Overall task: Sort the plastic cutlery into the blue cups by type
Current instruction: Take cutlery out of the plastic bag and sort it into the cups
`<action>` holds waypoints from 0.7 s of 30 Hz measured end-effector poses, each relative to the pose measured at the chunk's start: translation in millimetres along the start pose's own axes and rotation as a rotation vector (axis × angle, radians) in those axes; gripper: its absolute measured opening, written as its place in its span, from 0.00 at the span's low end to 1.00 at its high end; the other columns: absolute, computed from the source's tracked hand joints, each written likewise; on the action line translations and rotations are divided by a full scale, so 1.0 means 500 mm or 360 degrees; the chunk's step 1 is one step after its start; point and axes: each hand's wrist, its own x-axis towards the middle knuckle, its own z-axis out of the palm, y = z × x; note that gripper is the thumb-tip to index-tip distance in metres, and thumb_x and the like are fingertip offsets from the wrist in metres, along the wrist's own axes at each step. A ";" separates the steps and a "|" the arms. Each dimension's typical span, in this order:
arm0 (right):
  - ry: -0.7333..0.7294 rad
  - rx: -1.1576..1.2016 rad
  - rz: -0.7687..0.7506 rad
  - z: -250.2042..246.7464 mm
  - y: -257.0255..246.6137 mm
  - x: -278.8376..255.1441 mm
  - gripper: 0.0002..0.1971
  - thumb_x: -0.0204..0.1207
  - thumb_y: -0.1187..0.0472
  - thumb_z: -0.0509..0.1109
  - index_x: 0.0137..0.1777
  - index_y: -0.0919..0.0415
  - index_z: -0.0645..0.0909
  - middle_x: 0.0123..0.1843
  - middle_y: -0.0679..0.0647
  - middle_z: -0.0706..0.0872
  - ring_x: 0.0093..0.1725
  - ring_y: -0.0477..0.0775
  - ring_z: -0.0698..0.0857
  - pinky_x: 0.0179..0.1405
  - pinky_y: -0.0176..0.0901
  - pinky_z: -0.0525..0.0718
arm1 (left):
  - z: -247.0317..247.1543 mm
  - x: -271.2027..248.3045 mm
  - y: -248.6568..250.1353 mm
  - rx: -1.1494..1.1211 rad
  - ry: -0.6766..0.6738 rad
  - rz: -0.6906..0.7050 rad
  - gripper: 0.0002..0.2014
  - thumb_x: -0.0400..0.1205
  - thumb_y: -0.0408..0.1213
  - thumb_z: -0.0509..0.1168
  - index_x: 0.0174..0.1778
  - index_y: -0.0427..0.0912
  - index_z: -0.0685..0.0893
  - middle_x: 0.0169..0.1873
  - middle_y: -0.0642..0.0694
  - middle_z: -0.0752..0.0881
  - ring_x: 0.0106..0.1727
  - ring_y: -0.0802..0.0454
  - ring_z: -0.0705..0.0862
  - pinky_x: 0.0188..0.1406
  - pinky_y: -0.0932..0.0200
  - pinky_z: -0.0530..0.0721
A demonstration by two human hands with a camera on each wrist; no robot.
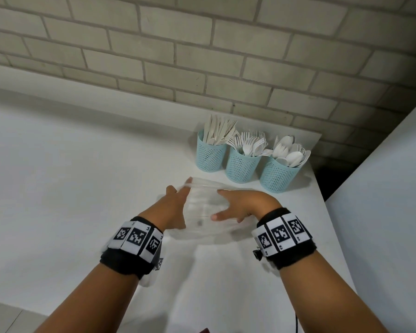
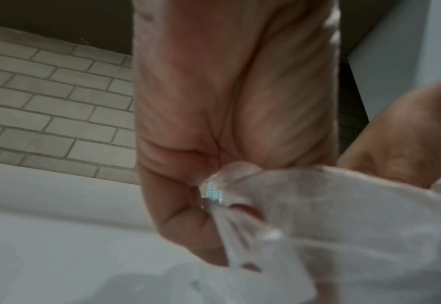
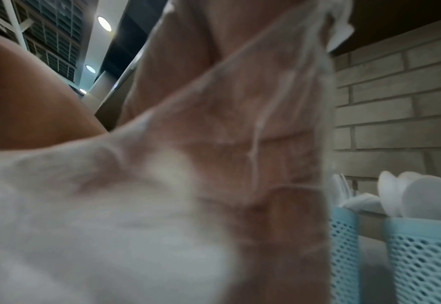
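Observation:
Three blue mesh cups stand in a row at the table's back right: one with knives (image 1: 210,156), one with forks (image 1: 241,168), one with spoons (image 1: 277,177). In front of them both hands hold a crumpled clear plastic bag (image 1: 202,207) just above the table. My left hand (image 1: 178,203) pinches its left side, and the pinch shows close up in the left wrist view, where the left hand (image 2: 201,195) nips the bag (image 2: 344,226). My right hand (image 1: 238,205) grips the right side. The bag (image 3: 110,205) drapes over the palm beside the spoon cup (image 3: 427,257). I see no cutlery in the bag.
The white table (image 1: 82,176) runs to a brick wall (image 1: 202,56) at the back. Its right edge lies just past the spoon cup, with a dark gap (image 1: 332,174) and a white panel (image 1: 382,200) beyond. Bare tabletop stretches to the left.

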 end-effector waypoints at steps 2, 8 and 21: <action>0.0124 -0.0069 -0.0034 0.015 -0.029 0.003 0.34 0.77 0.43 0.66 0.79 0.56 0.63 0.77 0.53 0.72 0.63 0.57 0.81 0.65 0.48 0.76 | 0.004 0.002 -0.002 -0.0017 -0.0008 0.0002 0.59 0.70 0.35 0.75 0.80 0.58 0.32 0.66 0.40 0.63 0.50 0.46 0.79 0.45 0.58 0.82; 0.0225 -0.0134 0.0030 0.068 -0.041 0.036 0.17 0.79 0.60 0.63 0.67 0.60 0.70 0.69 0.61 0.75 0.65 0.62 0.75 0.58 0.46 0.75 | -0.001 -0.003 -0.021 -0.0037 0.0028 -0.0007 0.59 0.71 0.28 0.72 0.79 0.61 0.32 0.62 0.40 0.67 0.49 0.45 0.76 0.47 0.57 0.81; 0.0186 -0.0093 -0.0090 0.060 0.004 0.034 0.11 0.77 0.72 0.59 0.40 0.58 0.78 0.47 0.60 0.83 0.42 0.52 0.75 0.40 0.36 0.70 | 0.002 0.009 -0.028 -0.0101 0.0007 -0.0090 0.56 0.72 0.25 0.68 0.78 0.67 0.35 0.55 0.44 0.65 0.45 0.48 0.75 0.33 0.64 0.77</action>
